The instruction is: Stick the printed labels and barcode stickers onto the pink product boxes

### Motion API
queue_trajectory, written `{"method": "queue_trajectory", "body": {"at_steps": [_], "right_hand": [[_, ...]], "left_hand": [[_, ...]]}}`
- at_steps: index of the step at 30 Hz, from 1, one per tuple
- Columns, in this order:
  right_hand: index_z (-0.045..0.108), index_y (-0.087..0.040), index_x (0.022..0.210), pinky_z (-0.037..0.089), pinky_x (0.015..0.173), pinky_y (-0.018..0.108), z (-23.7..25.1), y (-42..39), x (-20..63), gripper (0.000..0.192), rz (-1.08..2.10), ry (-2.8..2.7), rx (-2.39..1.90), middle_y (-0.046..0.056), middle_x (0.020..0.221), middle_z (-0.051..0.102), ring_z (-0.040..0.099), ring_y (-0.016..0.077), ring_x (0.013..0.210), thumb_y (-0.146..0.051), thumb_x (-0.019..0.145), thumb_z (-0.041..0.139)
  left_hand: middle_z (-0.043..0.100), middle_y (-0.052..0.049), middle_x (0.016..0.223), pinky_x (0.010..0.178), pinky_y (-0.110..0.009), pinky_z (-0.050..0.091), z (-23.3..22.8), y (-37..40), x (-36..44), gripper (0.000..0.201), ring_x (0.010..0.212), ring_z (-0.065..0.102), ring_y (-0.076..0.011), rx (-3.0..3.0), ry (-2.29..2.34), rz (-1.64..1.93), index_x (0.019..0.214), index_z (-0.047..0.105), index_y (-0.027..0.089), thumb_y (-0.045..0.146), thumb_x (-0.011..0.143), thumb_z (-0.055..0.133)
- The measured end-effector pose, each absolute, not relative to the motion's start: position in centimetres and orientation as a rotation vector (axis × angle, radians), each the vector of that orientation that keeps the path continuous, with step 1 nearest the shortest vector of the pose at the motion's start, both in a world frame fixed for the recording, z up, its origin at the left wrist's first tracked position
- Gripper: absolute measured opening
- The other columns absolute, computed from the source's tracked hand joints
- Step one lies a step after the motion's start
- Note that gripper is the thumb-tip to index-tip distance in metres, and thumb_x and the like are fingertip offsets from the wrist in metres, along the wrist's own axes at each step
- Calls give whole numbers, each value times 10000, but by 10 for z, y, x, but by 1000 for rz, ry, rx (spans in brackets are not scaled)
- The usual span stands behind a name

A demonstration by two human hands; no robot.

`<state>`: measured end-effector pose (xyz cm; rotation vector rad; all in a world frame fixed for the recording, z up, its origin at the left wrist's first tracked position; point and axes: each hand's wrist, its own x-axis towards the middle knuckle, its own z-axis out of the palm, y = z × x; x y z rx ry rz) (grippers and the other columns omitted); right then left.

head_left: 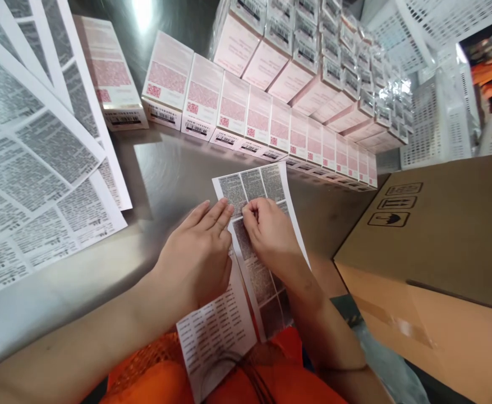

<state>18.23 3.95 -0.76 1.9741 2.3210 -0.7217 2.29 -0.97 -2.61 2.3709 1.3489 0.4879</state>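
Note:
A white sheet of printed labels [252, 185], set out in a grid of dense dark text, lies over the near edge of the metal table. My left hand [199, 252] rests with its fingers stretched out, their tips at the sheet's left side. Close beside it my right hand [273, 233] pinches thumb and forefinger together just over the labels; whatever sits between the fingertips is hidden. Beneath my left hand a second sheet with small rows of print [220, 325] hangs towards my lap.
A row of pink-and-white boxes [233, 106] with barcodes runs across the metal table [153, 168]. Behind it stand stacked film-wrapped boxes [279, 50]. Larger label sheets [27, 151] lie at left. A cardboard carton [447, 224] is at right, white perforated baskets [435, 118] behind it.

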Motion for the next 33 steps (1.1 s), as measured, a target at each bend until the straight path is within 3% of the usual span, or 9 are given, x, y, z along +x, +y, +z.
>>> {"method": "queue_trajectory", "body": {"at_steps": [4,6,12,15,19,22,27,33], "right_hand": [[513,-221,889,408,705,344,-11,37,188,124,-762,2358,2025,68,900,623,582,225,809,-285,965,439],[480,-225,958,405,666,331,-12,37,192,89,-853,2345,2081,31,825,603,573,208,731,-307,966,445],[404,-230,1023,355,581,291,-18,40,198,245,-970,2331,2216,-74,638,483,504,166,570,-355,906,580],[458,-227,1031,380,590,280,-16,36,204,176,-1110,2346,2277,-72,655,485,507,149,585,-320,924,562],[616,-227,1016,454,636,256,-2,19,213,135,-1473,2383,2227,-22,814,603,580,131,697,-328,929,593],[704,-237,973,477,729,257,10,5,212,94,-1440,2474,2061,-8,891,664,615,134,800,-254,896,652],[724,-210,917,471,774,261,17,-4,201,76,-1348,2539,1968,-3,899,707,642,139,857,-197,889,655],[700,-200,828,455,737,275,17,-5,193,66,-1189,2554,2027,-9,822,688,628,146,789,-145,839,665]], "left_hand": [[577,-226,1373,1152,-519,429,-26,-10,24,422,1348,515,-331,2359,1341,495,1095,731,-3,155,813,460],[579,-234,1370,1151,-528,427,-27,-10,24,420,1347,515,-339,2349,1340,503,1086,731,-10,159,815,458],[589,-206,1378,1175,-506,397,-25,-8,19,378,1361,504,-317,2290,1322,483,1049,739,44,168,839,450],[558,-186,1427,1193,-503,362,-20,-4,14,367,1403,457,-298,2192,1289,425,1023,734,81,188,891,409],[554,-156,1448,1205,-497,332,-14,3,10,379,1442,404,-267,2063,1242,375,985,713,121,239,945,354],[549,-137,1457,1214,-488,312,-12,5,9,360,1457,381,-251,2018,1230,356,890,691,153,257,952,352],[546,-126,1465,1223,-468,291,-13,5,10,350,1472,353,-240,2003,1242,338,831,667,175,299,951,362],[539,-125,1472,1227,-462,279,-14,4,11,356,1471,359,-233,2025,1251,324,914,695,161,274,942,359]]}}
